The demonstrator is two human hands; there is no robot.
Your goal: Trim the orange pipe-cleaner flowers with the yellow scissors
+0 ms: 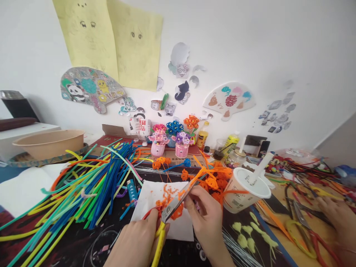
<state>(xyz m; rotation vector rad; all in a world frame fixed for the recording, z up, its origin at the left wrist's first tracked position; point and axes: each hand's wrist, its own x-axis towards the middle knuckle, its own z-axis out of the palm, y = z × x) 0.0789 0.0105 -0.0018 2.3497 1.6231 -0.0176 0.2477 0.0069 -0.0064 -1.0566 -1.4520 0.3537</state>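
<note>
My left hand (136, 241) grips a pair of yellow-handled scissors (167, 213), whose steel blades point up and to the right. My right hand (203, 218) pinches an orange pipe cleaner (191, 181) close to those blades. Below the hands, orange fluffy snippets (165, 198) lie on a white paper sheet (178, 222). Just behind my right hand is a heap of orange pipe-cleaner flowers (217, 181). A large fan of multicoloured pipe cleaners (86, 185) spreads left of the paper.
A lidded paper cup with a straw (241, 189) lies tilted right of my right hand. Another person's hand (333, 218) rests at the right edge near pliers (300, 217) and tangled pipe cleaners. Pipe-cleaner flower pots (167, 141) and bottles stand along the white wall.
</note>
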